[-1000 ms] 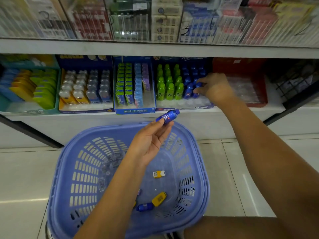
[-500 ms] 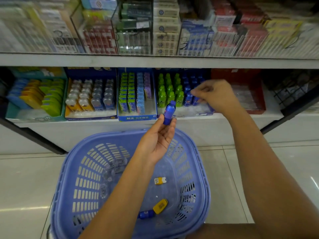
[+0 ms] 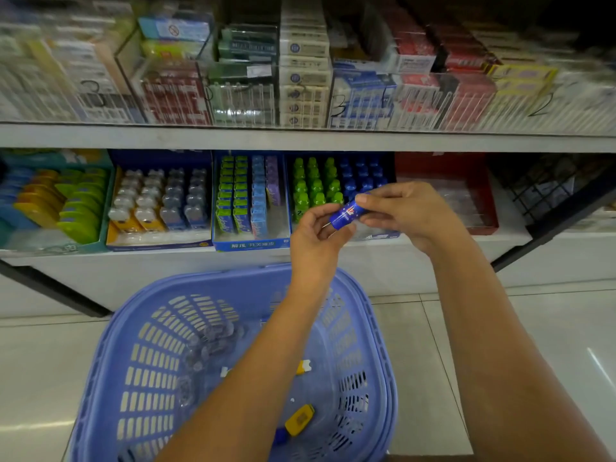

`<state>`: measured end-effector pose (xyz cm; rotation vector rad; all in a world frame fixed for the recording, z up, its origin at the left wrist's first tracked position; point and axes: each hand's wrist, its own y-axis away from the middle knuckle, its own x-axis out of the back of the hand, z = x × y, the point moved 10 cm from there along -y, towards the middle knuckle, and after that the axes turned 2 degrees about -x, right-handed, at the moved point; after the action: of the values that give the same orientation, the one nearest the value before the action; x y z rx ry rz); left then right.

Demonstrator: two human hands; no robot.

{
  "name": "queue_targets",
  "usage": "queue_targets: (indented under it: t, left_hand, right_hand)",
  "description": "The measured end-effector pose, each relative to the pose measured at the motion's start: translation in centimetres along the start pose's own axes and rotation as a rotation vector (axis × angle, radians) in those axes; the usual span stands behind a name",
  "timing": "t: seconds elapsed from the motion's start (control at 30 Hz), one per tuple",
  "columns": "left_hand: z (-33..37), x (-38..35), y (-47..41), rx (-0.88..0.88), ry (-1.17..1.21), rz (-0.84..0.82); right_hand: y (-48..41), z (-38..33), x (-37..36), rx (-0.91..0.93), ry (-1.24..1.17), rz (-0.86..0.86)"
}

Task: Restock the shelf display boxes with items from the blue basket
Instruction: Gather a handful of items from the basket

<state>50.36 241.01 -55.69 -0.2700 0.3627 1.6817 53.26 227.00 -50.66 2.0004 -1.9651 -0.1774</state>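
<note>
The left hand (image 3: 316, 235) and the right hand (image 3: 410, 215) meet in front of the lower shelf (image 3: 166, 271), both on one small blue bottle (image 3: 345, 214). The left grip is closed on the bottle's lower end, fingers and thumb curled round it. The right grip pinches the upper end between thumb and fingertips. The bottle is tilted, its top towards the right hand, and it hangs in the air just before the display box (image 3: 380, 236) that stands on the shelf behind it.

That box holds rows of green bottles (image 3: 315, 191) on its left side and blue bottles (image 3: 363, 176) on its right. To its left stands a blue box of flat packs (image 3: 250, 245); to its right, a red box (image 3: 466, 168).

Below the hands, the blue basket (image 3: 110, 328) sits on the tiled floor (image 3: 50, 361), under the left forearm. In it lie a yellow item (image 3: 300, 420) touching a blue one near the bottom, a small yellow-and-white item (image 3: 304, 367) partly hidden by the arm, and some clear pieces (image 3: 206, 348) too blurred to name.
</note>
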Motion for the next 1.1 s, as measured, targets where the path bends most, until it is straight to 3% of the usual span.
queue_targets:
  t: [0.23, 0.3, 0.4, 0.5, 0.67, 0.97, 1.1]
  left_hand:
    - [-0.2, -1.4, -1.1, 0.008, -0.095, -0.084]
    - [-0.1, -1.6, -1.2, -0.071, -0.381, -0.126]
    - [-1.6, -2.4, -0.7, -0.229, -1.125, -0.31]
    - [-4.1, -2.4, 0.2, -0.283, -1.439, -0.485]
    - [-4.0, -2.3, 0.3, -0.349, -1.42, -0.498]
    - [-4.3, -2.0, -0.2, -0.284, -1.363, -0.513]
    - [-2.1, -1.0, 0.6, -0.28, -1.126, -0.409]
  right_hand:
    - [-0.4, -1.7, 1.0, 0.118, 0.078, 0.017]
    - [-0.9, -2.4, 2.5, 0.187, 0.174, 0.107]
    - [-1.8, -3.4, 5.5, 0.286, 0.411, 0.308]
    - [-3.2, -2.3, 7.3, 0.261, 0.463, 0.377]
    - [-6.1, 0.6, 7.2, 0.172, 0.53, 0.335]
    - [-8.3, 1.2, 6.1, 0.086, 0.804, 0.235]
    - [-7.3, 0.7, 5.4, 0.075, 0.901, 0.243]
